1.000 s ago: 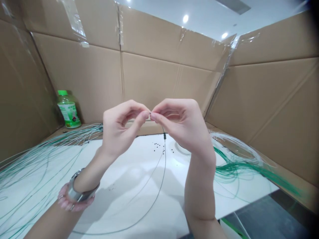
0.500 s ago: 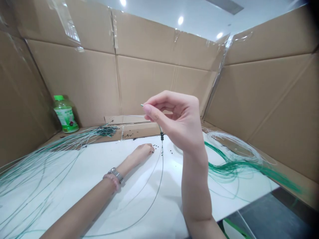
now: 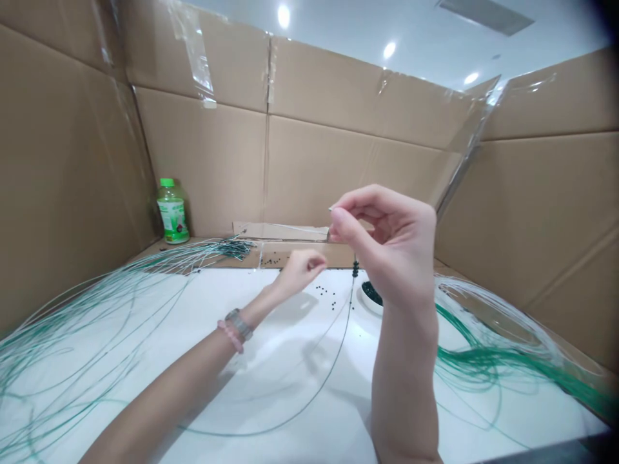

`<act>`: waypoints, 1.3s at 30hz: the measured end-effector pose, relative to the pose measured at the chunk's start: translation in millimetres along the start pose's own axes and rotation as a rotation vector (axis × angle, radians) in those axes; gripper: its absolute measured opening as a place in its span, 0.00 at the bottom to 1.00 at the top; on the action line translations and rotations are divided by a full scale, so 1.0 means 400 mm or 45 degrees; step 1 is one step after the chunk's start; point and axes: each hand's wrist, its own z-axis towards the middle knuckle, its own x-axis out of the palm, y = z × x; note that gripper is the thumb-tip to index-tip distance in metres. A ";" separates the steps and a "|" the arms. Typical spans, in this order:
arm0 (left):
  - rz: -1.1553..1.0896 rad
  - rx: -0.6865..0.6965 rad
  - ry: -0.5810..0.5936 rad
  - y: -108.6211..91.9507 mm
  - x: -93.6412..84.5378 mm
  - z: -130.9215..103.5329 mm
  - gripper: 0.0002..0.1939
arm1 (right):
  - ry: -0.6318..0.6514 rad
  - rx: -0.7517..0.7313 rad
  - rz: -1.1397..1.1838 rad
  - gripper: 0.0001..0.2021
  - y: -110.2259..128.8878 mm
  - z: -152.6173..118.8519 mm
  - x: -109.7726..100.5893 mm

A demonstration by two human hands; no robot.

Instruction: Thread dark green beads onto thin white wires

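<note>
Raised at the right of centre, my right hand (image 3: 387, 238) pinches a thin green wire (image 3: 338, 357) near its tip. Several dark beads (image 3: 355, 269) are threaded together on the wire, which hangs below the hand and curves over the white board. My left hand (image 3: 300, 269), with a watch and a pink bracelet at the wrist, is above the board's far part, left of the wire. Its fingers are pinched together; anything between them is too small to make out. Loose dark beads (image 3: 326, 291) lie just below it. Partly behind my right wrist is a white bowl (image 3: 371, 304) of dark beads.
A green-capped bottle (image 3: 173, 212) stands at the back left. Bundled wires with dark ends (image 3: 235, 247) spread across the left side. Coils of green wire (image 3: 476, 356) and white wire (image 3: 507, 309) lie at the right. Cardboard walls (image 3: 348, 167) surround the white board (image 3: 251, 386).
My left hand has lifted from beside the loose beads. The view has shifted left, so things appear farther right, and the bowl shows more. My right hand still pinches the wire.
</note>
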 end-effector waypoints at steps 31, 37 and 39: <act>-0.884 0.068 -0.181 -0.328 -0.135 -0.035 0.03 | -0.145 -0.227 -0.014 0.08 0.053 -0.047 0.078; -0.951 0.043 -0.198 -0.331 -0.132 -0.037 0.04 | -0.159 -0.235 0.011 0.07 0.049 -0.045 0.078; -0.973 0.033 -0.195 -0.332 -0.132 -0.039 0.03 | -0.163 -0.236 0.010 0.07 0.048 -0.045 0.076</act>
